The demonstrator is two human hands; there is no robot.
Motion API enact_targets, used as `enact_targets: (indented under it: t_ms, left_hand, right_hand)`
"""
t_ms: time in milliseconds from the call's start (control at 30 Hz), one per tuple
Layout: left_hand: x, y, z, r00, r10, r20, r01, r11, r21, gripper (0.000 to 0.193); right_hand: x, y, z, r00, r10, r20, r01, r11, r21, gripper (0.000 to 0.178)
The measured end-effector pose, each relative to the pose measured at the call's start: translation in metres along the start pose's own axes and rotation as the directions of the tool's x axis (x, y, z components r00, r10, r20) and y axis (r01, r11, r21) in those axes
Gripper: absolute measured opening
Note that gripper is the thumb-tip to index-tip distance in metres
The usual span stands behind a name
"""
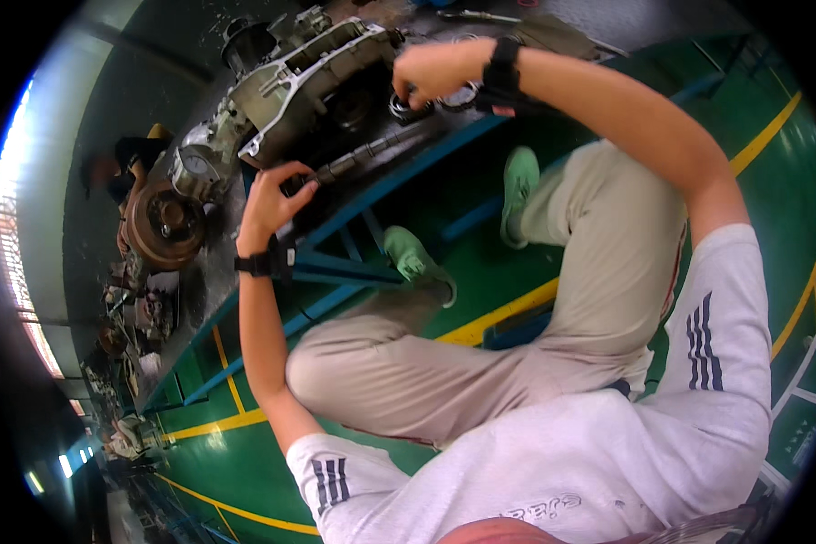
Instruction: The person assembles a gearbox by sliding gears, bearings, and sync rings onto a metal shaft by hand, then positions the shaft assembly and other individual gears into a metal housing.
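Saw white T-shirt (535, 444), lower centre, then beige trousers (426, 372) and green shoes (410, 254) around mid-frame. Had hands well apart, both over the workbench (648, 20). Had left hand (267, 207), upper left of centre, at one end of stepped metal shaft (363, 160), thumb and fingers curved round it; couldn't tell if gripping. Had right hand (440, 74), upper centre, curled over ring-shaped part (409, 112), more rings (464, 98) beside; couldn't tell if clamped. Found shaft lying between hands, upper centre. Noted open cast housing (295, 86) behind it, round drum (165, 227) upper left. Spotted co-worker (136, 156) beyond drum.
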State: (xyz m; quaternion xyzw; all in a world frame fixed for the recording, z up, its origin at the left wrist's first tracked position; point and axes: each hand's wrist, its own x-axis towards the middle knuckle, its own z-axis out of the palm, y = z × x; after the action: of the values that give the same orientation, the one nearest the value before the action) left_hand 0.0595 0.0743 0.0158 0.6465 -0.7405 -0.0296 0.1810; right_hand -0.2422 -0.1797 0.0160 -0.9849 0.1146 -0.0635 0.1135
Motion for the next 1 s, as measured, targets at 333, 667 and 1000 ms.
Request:
enact_targets:
  t_ms: [333, 667, 1000]
  left_hand:
    - [-0.020, 0.008, 0.004, 0.998, -0.045, -0.033, 0.044, 0.999, -0.010, 0.030]
    - [-0.012, -0.002, 0.007, 0.999, -0.032, -0.020, 0.030, 0.997, -0.071, 0.033]
    - [-0.003, -0.005, 0.002, 0.998, -0.008, 0.063, 0.015, 0.994, -0.112, 0.037]
  right_hand:
    - [0.001, 0.018, 0.046, 0.975, -0.169, -0.147, 0.197, 0.959, 0.204, 0.023]
    - [0.007, 0.013, 0.012, 0.981, -0.180, -0.071, 0.194, 0.921, 0.339, 0.029]
    - [0.026, 0.024, 0.021, 0.765, -0.357, -0.535, 0.510, 0.844, 0.165, 0.015]
